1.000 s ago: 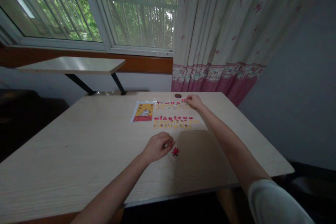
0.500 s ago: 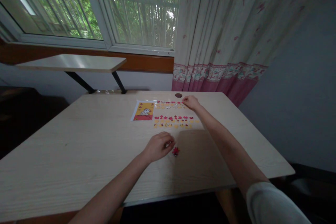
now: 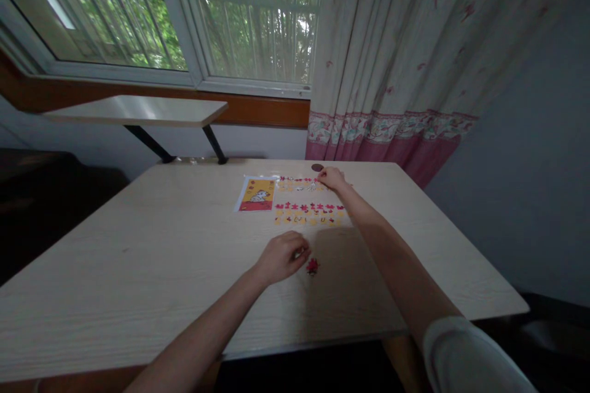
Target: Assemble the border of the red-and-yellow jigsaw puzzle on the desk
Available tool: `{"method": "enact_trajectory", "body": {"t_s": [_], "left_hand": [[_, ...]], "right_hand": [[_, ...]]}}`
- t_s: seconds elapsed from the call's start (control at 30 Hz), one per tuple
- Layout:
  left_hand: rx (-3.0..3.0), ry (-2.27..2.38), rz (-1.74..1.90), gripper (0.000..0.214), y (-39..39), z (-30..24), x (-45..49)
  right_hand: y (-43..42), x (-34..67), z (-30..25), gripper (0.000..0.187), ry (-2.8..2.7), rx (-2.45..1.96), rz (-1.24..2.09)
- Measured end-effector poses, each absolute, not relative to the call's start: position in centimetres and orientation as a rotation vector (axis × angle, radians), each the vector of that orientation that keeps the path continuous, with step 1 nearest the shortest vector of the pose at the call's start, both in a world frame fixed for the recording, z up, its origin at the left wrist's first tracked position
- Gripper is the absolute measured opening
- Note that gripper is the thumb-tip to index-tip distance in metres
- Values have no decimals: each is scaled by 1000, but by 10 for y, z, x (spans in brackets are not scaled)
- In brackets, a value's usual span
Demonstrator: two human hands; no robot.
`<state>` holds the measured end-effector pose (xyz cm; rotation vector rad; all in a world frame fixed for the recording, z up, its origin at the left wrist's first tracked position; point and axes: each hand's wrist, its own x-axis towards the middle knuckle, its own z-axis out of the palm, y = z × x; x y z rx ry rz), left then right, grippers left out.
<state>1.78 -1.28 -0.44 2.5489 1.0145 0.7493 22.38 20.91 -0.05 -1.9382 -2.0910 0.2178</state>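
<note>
Out goes the right hand [image 3: 332,178] to the far row of puzzle pieces [image 3: 299,185], right of the picture card [image 3: 256,194], fingers bunched narrow on them. Whether it grips one, I cannot tell. The left hand [image 3: 283,256] rests curled on the surface [image 3: 138,270], nearer than the card, with a lone red piece [image 3: 312,266] just beside it and its grip hidden too.

1. My pale wooden desk [image 3: 138,270] spreads from 9 to 3 o'clock, a round cable hole [image 3: 316,167] at its far edge.
2. At 11 o'clock a white-framed, barred window [image 3: 198,77] gives soft daylight; green trees [image 3: 249,12] outside.
3. Below it runs a brown wooden sill [image 3: 262,112], with a pale shelf [image 3: 133,112] on black brackets at 10.
4. A cream flowered curtain [image 3: 391,43] with pink hem hangs at 1.
5. A grey wall [image 3: 530,166] stands shaded at 2.
</note>
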Motion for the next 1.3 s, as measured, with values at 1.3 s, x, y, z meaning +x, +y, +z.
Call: {"method": "enact_trajectory", "body": {"t_s": [1.3], "left_hand": [[2562,1098,680,19,-7,-8,13]], "right_hand": [[-3,236,5,18,-2682,-808,660]]}}
